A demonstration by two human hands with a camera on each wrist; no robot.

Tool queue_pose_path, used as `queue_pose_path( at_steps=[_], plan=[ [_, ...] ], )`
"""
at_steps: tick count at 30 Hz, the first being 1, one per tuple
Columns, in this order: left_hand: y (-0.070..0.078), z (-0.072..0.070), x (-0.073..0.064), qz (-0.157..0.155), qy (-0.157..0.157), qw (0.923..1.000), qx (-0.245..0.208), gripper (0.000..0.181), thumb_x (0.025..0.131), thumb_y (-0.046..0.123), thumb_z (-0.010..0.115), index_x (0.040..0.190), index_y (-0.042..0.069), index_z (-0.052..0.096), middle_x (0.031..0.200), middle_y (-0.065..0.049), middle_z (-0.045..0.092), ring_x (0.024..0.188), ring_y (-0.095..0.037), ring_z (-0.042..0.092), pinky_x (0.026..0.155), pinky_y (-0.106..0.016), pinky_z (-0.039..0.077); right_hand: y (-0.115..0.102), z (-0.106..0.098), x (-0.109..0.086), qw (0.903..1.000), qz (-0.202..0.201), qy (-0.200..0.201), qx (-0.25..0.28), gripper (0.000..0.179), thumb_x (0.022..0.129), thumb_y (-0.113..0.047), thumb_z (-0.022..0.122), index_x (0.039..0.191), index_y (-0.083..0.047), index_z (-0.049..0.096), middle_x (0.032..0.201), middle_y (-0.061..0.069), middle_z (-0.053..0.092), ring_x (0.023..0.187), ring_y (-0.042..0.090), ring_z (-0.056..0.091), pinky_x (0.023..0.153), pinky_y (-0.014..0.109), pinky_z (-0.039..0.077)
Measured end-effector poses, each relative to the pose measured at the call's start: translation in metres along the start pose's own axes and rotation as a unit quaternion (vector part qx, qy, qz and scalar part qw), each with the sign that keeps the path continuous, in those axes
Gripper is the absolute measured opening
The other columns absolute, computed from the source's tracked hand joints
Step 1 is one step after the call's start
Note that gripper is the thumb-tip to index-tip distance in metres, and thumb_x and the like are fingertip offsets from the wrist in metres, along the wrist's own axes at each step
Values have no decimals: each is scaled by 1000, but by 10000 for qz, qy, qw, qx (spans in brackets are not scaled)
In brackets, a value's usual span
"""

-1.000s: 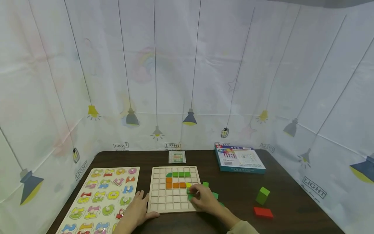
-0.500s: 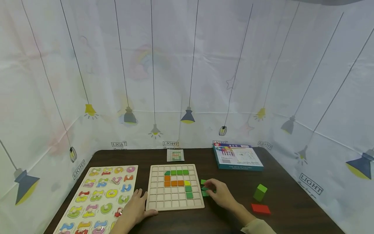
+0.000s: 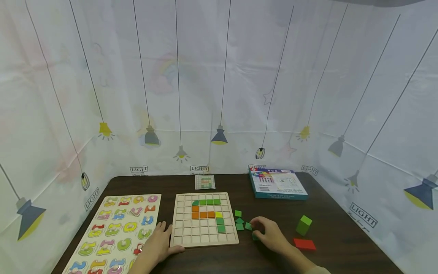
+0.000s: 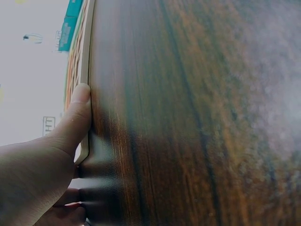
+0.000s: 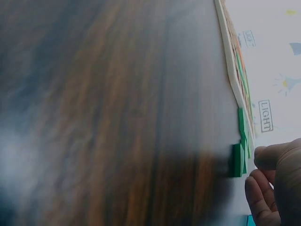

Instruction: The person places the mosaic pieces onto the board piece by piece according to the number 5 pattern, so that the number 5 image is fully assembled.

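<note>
In the head view a wooden grid board lies mid-table, with green, orange and yellow tiles in its cells. My left hand rests at its lower left corner, fingers spread. The left wrist view has the thumb against the board's edge. Right of the board lie several loose green tiles. Over the nearest of them hovers my right hand, fingers bent. Thumb and fingertips stand apart in the right wrist view, beside a green tile, with nothing visible between them.
A number puzzle board lies at the left. A small pattern card sits behind the grid board. At the back right is a flat box. A green block and a red block are right of my right hand.
My right hand has left the green tiles at the grid board's lower right and moved right to the loose tiles. The left hand keeps its place at the board's corner.
</note>
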State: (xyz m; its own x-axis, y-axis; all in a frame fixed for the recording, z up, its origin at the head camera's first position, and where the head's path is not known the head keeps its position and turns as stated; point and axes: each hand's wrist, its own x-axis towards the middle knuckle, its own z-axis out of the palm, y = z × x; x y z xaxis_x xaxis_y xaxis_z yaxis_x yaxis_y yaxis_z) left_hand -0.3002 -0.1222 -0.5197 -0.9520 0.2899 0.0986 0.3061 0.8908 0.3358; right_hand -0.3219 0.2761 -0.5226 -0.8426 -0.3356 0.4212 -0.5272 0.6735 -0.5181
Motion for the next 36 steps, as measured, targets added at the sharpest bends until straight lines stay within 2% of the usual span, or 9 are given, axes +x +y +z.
queue_pose_path(
  at_steps=[4, 8, 14, 23, 30, 36],
  plan=[
    [0, -1, 0, -18, -15, 10000, -3, 92, 73, 61, 69, 127, -11, 52, 132, -37, 41, 125, -51, 35, 98, -57, 37, 2, -3, -4, 9996, 249, -115, 18, 26, 77, 4, 72, 100, -6, 65, 88, -2, 63, 80, 10, 61, 67, 26, 53],
    [1, -2, 1, -1, -14, 10000, -4, 91, 73, 61, 69, 127, -11, 52, 132, -37, 41, 125, -51, 35, 98, -57, 37, 1, -5, -8, 9983, 422, -298, 274, 24, 78, 4, 71, 100, -3, 64, 89, 1, 64, 78, 9, 60, 66, 23, 53],
    [2, -3, 1, 12, -5, 10000, -8, 91, 73, 61, 69, 127, -11, 52, 132, -38, 40, 125, -51, 35, 98, -57, 36, 0, -7, -12, 9972, 224, -461, 543, 25, 77, 4, 71, 100, -2, 63, 89, 5, 64, 73, 8, 60, 61, 22, 53],
    [0, -3, 3, -19, -19, 10000, -18, 91, 74, 61, 68, 128, -11, 52, 132, -38, 40, 126, -51, 35, 98, -58, 36, -2, -13, -10, 9852, 120, -1397, 987, 32, 78, 5, 70, 108, -5, 63, 97, 5, 64, 76, 8, 58, 63, 24, 53],
    [-1, -1, 3, 5, -25, 10000, -48, 91, 74, 61, 68, 127, -11, 52, 132, -38, 40, 125, -52, 35, 98, -58, 36, -3, -9, -8, 9860, 206, -1398, 886, 29, 78, -4, 75, 105, -8, 65, 96, 3, 66, 72, 6, 58, 59, 24, 51],
    [-2, 2, 2, 9, -72, 10000, -25, 92, 73, 62, 68, 126, -12, 53, 131, -38, 41, 124, -52, 36, 97, -59, 36, -5, -5, -9, 9858, 200, -1421, 873, 24, 79, -12, 76, 101, -13, 66, 86, -3, 63, 67, 6, 56, 54, 24, 48]
  ],
)
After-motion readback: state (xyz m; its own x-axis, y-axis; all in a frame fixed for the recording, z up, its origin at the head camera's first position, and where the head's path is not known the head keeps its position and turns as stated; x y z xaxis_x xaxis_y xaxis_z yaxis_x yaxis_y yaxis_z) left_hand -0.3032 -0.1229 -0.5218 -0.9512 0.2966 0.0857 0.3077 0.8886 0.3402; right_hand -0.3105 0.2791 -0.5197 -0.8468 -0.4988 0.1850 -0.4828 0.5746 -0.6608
